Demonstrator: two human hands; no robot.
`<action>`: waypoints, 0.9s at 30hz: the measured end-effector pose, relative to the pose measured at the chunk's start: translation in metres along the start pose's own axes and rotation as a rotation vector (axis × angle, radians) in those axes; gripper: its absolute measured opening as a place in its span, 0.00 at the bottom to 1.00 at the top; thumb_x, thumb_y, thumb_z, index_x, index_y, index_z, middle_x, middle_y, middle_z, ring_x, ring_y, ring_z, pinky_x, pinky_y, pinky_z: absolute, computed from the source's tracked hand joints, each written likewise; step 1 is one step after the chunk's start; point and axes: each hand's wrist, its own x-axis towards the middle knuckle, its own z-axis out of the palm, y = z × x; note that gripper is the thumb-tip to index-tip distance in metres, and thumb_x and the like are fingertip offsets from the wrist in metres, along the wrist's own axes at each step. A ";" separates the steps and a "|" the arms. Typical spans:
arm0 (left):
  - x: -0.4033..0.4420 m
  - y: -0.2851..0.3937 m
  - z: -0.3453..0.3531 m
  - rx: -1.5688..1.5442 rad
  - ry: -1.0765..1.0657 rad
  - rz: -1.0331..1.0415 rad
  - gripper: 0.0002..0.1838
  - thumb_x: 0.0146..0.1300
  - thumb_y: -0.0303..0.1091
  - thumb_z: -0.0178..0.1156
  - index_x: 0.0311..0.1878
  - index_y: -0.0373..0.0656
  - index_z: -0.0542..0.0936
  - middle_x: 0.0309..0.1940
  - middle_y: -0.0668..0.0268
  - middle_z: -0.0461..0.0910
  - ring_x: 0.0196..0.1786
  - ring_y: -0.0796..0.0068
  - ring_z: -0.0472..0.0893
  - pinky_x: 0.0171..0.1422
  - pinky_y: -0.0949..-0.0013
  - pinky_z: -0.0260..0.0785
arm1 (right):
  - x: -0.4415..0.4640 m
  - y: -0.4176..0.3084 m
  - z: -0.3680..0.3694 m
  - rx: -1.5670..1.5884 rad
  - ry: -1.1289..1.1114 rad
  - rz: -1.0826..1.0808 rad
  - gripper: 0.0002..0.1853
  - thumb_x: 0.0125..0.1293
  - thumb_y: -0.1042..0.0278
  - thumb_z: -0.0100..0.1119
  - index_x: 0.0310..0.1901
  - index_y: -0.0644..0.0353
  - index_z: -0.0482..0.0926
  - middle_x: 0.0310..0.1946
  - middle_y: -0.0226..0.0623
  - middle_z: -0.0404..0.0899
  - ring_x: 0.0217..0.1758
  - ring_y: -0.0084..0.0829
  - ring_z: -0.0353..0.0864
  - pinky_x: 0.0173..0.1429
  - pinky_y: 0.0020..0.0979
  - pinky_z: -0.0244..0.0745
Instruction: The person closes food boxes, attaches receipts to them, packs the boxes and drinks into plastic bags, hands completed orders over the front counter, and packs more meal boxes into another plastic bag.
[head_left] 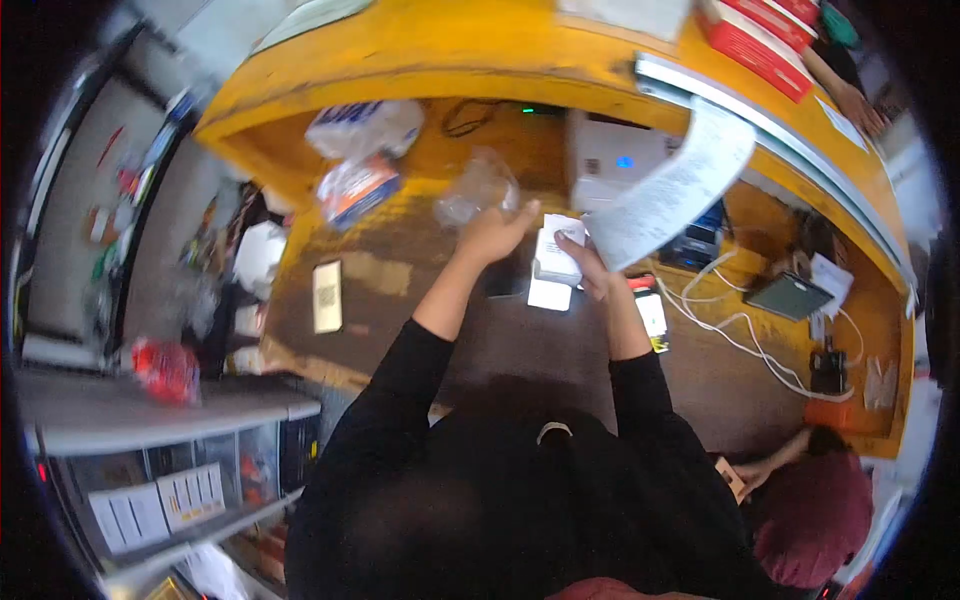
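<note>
Over the brown desk, my right hand (597,268) holds a small white box (557,252), with the thumb on its top face. A long curled printed paper (680,185) extends up and right beside that hand; whether the fingers also hold it cannot be told. My left hand (495,235) is left of the box with its fingers apart and nothing in it. A crumpled clear plastic bag (475,190) lies just beyond this hand. Under the box shows a bright white rectangle (548,293).
White cables (735,325) and a black device (788,295) are at the right. A card with a printed code (327,297) lies left. Another person's head and hand are at lower right, and another person's hand (858,108) is at upper right. The yellow shelf edge (440,75) spans the far side.
</note>
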 end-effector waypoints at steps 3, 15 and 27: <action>-0.086 -0.047 -0.047 -0.161 -0.070 0.008 0.32 0.50 0.62 0.54 0.26 0.36 0.80 0.19 0.57 0.76 0.27 0.67 0.76 0.34 0.66 0.67 | -0.020 0.030 0.089 0.200 -0.198 -0.018 0.21 0.59 0.62 0.56 0.51 0.63 0.66 0.44 0.36 0.73 0.45 0.29 0.74 0.48 0.30 0.70; -0.554 -0.194 -0.170 -0.943 1.018 -0.228 0.12 0.59 0.41 0.56 0.31 0.41 0.79 0.21 0.76 0.73 0.21 0.90 0.65 0.23 0.82 0.53 | -0.275 0.159 0.424 -0.192 -1.159 -0.255 0.22 0.54 0.80 0.58 0.52 0.63 0.66 0.33 0.36 0.76 0.35 0.19 0.75 0.40 0.19 0.70; -0.931 -0.296 -0.102 -1.082 1.813 -0.482 0.13 0.58 0.37 0.57 0.40 0.37 0.77 0.30 0.68 0.78 0.29 0.81 0.75 0.30 0.78 0.65 | -0.548 0.409 0.627 -0.278 -1.935 -0.206 0.14 0.53 0.81 0.58 0.43 0.68 0.74 0.34 0.34 0.76 0.36 0.21 0.76 0.41 0.20 0.72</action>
